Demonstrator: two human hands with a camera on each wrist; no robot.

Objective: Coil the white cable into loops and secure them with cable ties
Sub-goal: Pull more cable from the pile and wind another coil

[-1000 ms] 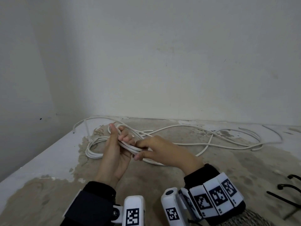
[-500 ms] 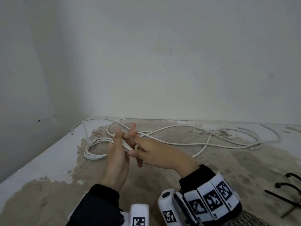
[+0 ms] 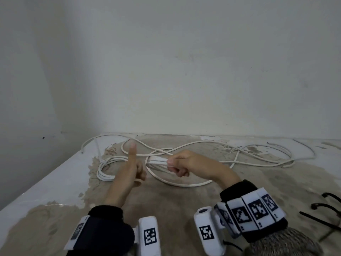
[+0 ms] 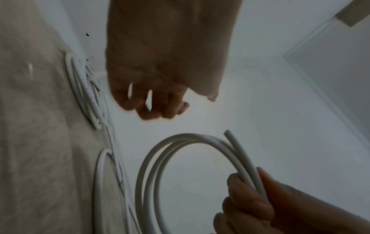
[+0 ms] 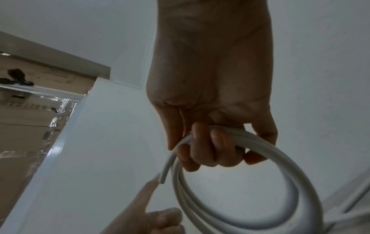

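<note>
The white cable [image 3: 239,159] sprawls in wide curves over the table. My right hand [image 3: 177,164] grips a small bunch of its loops [image 3: 156,160] above the surface. In the right wrist view the fingers [image 5: 210,142] curl round the loops [image 5: 280,174], and the cut cable end [image 5: 163,177] sticks out beside them. My left hand [image 3: 136,170] hovers just left of the loops and holds nothing. One digit points up and the other fingers [image 4: 160,107] are curled. The left wrist view also shows the held loops [image 4: 152,166].
A second bundle of white loops [image 3: 103,170] lies on the table at the left, near the wall corner. Black cable ties [image 3: 324,206] lie at the right edge of view. The table top [image 3: 175,209] is worn, and a white wall stands close behind it.
My left hand has let go of the loops and drawn back to the left. The right hand now grips the loops alone and has pulled them slightly to the right.
</note>
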